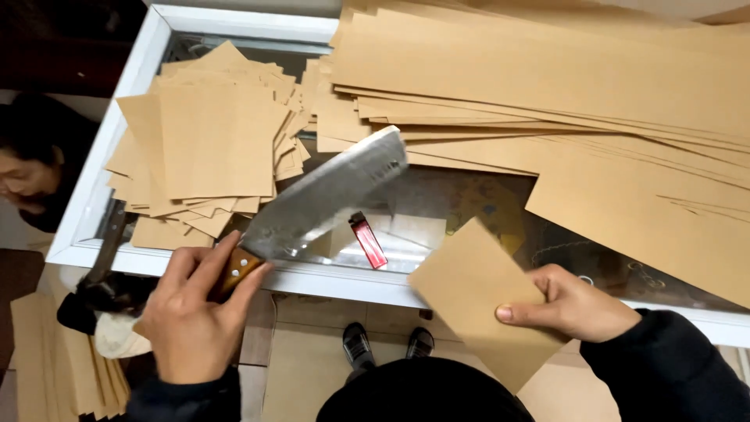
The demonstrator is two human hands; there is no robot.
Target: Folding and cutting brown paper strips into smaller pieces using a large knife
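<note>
- Head view: your left hand (191,312) is wrapping its grip tight around the wooden handle (237,270) of a big cleaver (324,199), fingers fully closed on it.
- The blade is pointing up and to the right, away from you, its long axis running on a diagonal over the glass-topped desk (312,275). It's slightly blurred, so I can't tell if it's touching the glass.
- Your right hand (574,305) is pinching a cut tan paper sheet (476,297), thumb on top, fingers hidden underneath. The sheet is sitting to the right of the blade, well apart from it, hanging over the near white edge of the desk, tilted.
- The sheet is looking flat, stiff-ish, plain kraft brown, clean straight edges.
- Around you: a messy pile of cut squares (207,141) is lying on the left, long uncut strips (547,86) are stacking up on the right, and a small red lighter (367,240) is sitting on the glass between blade and sheet.
</note>
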